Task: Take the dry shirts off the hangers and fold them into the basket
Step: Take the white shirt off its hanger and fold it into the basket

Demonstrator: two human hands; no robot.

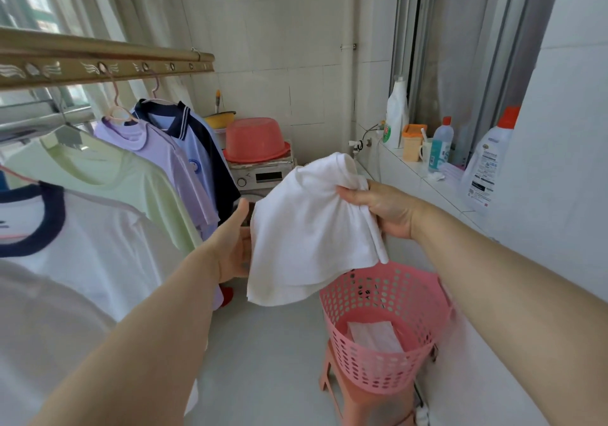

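Note:
A white shirt (306, 228) hangs in the air above the pink perforated basket (385, 356). My right hand (381, 207) grips its upper right part, fingers curled round the bunched cloth. My left hand (235, 244) holds the shirt's left edge, its fingers hidden behind the fabric. A folded white garment (375, 335) lies in the basket's bottom. Several shirts hang on hangers from the brass rail (98, 64) at left: a white shirt with a navy collar (82, 244), a pale green shirt (125, 175), a lilac shirt (164, 152) and a blue polo with navy sleeves (204, 149).
The basket stands on a pink plastic stool (358, 399). A washing machine (263, 175) with an upturned red basin (255, 139) is at the back. Detergent bottles (487, 162) and cups line the tiled ledge (421, 175) on the right. Pale floor lies between rack and basket.

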